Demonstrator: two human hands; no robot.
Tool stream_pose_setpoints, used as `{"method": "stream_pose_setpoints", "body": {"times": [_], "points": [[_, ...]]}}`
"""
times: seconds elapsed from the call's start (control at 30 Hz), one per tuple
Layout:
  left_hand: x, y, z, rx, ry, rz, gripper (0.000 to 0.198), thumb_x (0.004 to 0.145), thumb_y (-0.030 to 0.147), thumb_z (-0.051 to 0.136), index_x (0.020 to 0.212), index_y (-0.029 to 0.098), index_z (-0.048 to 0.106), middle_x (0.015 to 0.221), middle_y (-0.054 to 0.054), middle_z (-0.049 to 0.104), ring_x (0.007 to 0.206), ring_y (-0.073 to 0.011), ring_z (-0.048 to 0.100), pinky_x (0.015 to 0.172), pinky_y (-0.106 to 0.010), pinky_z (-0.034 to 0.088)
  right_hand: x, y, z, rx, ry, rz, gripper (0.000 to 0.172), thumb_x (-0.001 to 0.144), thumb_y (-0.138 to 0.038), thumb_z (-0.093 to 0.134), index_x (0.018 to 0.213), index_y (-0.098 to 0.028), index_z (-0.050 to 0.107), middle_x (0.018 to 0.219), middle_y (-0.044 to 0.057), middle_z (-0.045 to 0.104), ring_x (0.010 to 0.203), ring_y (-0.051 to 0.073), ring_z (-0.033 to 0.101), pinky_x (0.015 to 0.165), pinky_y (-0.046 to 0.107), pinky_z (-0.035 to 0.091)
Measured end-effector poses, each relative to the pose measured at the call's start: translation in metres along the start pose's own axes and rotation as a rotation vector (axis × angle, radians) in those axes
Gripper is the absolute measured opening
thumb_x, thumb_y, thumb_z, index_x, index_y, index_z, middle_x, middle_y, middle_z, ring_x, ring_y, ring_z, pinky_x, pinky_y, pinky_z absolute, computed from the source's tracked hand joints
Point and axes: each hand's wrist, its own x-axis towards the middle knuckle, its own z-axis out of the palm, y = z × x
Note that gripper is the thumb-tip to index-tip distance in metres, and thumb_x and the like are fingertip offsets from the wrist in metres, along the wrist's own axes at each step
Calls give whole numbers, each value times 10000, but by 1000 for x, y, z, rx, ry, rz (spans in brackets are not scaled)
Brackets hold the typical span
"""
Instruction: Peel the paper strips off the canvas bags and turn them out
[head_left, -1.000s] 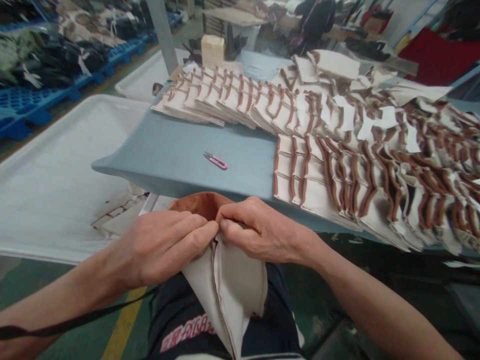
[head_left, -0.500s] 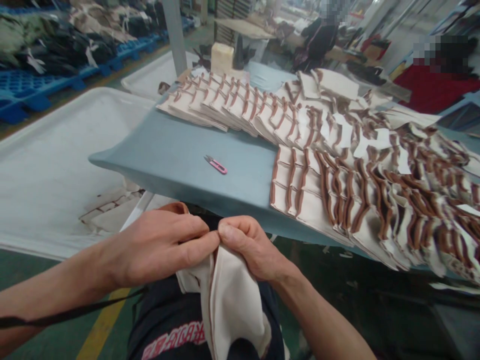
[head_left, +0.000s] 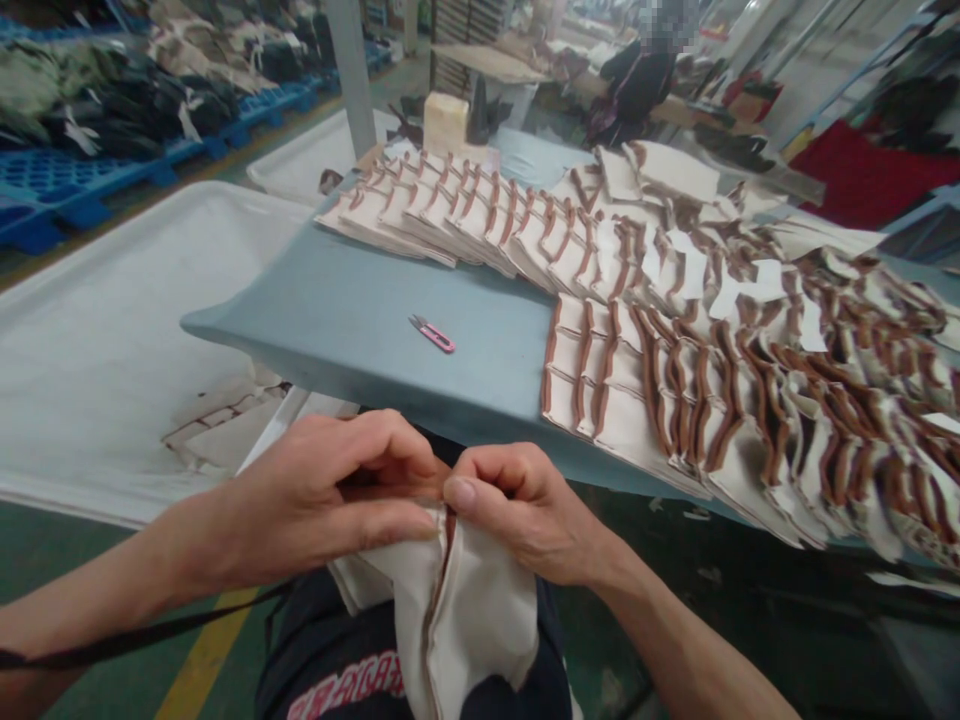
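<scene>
A cream fabric piece (head_left: 480,590) with a brown-edged seam hangs from both my hands over my lap. My left hand (head_left: 337,490) pinches its top edge between thumb and fingers, left of the seam. Right beside it, my right hand (head_left: 525,510) grips the same edge, thumb on top, close to the seam. The fingertips of the two hands nearly meet. On the blue-grey table ahead lie pink thread snips (head_left: 433,334), touched by neither hand.
Overlapping rows of cream pieces with brown edging (head_left: 600,370) cover the table's right and back. A white bin (head_left: 97,350) stands left, with similar pieces inside. Blue pallets (head_left: 45,200) hold dark bundles behind it. A person (head_left: 637,85) is at the far back.
Both hands have shifted slightly right along the top edge. The left fingers have lifted and curled, showing more of the seam. The snips have not moved.
</scene>
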Motion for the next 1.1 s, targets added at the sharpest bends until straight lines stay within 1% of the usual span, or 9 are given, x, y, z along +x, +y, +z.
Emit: {"method": "stream_pose_setpoints", "body": {"times": [0.13,0.27,0.4,0.5,0.63,0.77,0.87,0.97,1.1], "points": [[0,-3,-2,-75,-62,-42,290,1077,319,607,824,211,699,670,46,703,541,-109,606,506,-192,417,2,-1,5,-35,0,-72,554,893,-640,843,701,-189,586,578,-86,391,529,72,258,477,233,198],[-2,-13,8,-25,-96,60,473,1158,416,545,745,204,634,623,60,636,525,-92,544,546,-216,385,3,0,19,-1,37,-227,514,921,-513,853,657,-203,539,553,-92,368,503,68,257,473,224,220],[6,-27,36,18,135,206,680,1198,607,350,671,213,524,570,55,555,505,-111,461,565,-261,381,10,11,33,274,149,-283,585,923,-632,816,672,-229,473,572,-90,366,502,69,233,477,215,254],[13,-33,46,42,247,230,681,1214,577,296,665,219,481,569,55,525,509,-116,448,568,-263,386,15,16,27,337,144,-263,607,931,-728,773,722,-234,487,587,-94,368,493,69,226,463,210,258],[11,-30,29,32,145,249,593,1211,556,369,817,203,637,703,25,674,604,-114,619,619,-218,463,5,4,-1,21,8,-254,570,1008,-712,705,807,-185,623,657,-53,455,569,91,327,509,213,273],[9,-15,9,-6,7,200,607,1199,611,341,849,201,618,794,-3,711,713,-139,654,685,-236,472,-7,-20,-21,-259,-80,-237,397,1092,-506,635,912,-160,711,718,-33,528,614,100,397,540,224,299],[12,1,1,3,-65,181,638,1215,592,261,833,199,589,762,23,655,716,-127,604,716,-226,447,-9,-34,-24,-392,-79,-246,258,1054,-354,663,897,-158,725,749,-23,609,637,98,476,569,217,348],[16,14,-3,52,-101,159,661,1225,564,217,807,195,572,746,33,611,698,-119,554,714,-218,426,-8,-41,-23,-495,-59,-310,246,1048,-320,666,867,-162,720,739,-30,629,633,89,503,587,207,365],[20,19,-8,28,-167,135,549,1216,508,388,820,195,605,770,40,623,713,-115,576,710,-205,421,-9,-42,-22,-555,-43,-394,272,1059,-303,666,819,-175,677,692,-63,558,585,70,438,566,198,334]]}}
